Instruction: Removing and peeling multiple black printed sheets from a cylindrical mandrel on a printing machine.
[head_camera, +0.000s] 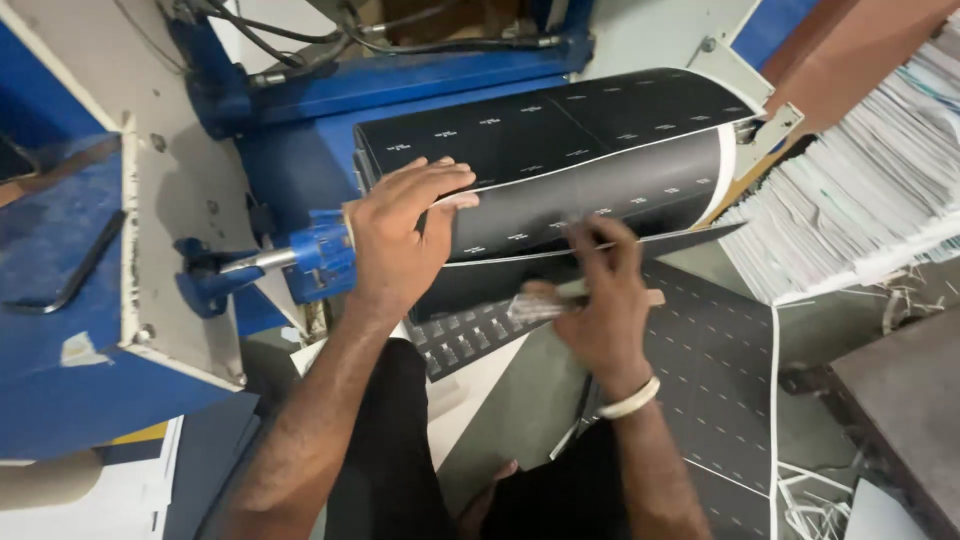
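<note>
Black printed sheet (560, 150) wraps the roller at upper centre — left hand (395, 245) spread flat pinning it, right hand (600, 300) pinching a small tool (545, 300) at its edge.

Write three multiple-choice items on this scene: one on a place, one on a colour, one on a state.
1. Where does the left hand rest?
A. on the black sheet wrapped round the roll
B. on the paper stack
C. on the floor

2. What colour is the machine frame?
A. red
B. blue
C. green

3. How is the black sheet lying on the roll?
A. flat on a table
B. crumpled into a ball
C. curved round it

Answers: 1 A, its fingers lie on the sheet's edge. 2 B, the frame and the bracket are painted blue. 3 C, the sheet bends over the roll, while the right hand holds a small tool near its lower edge.
</note>
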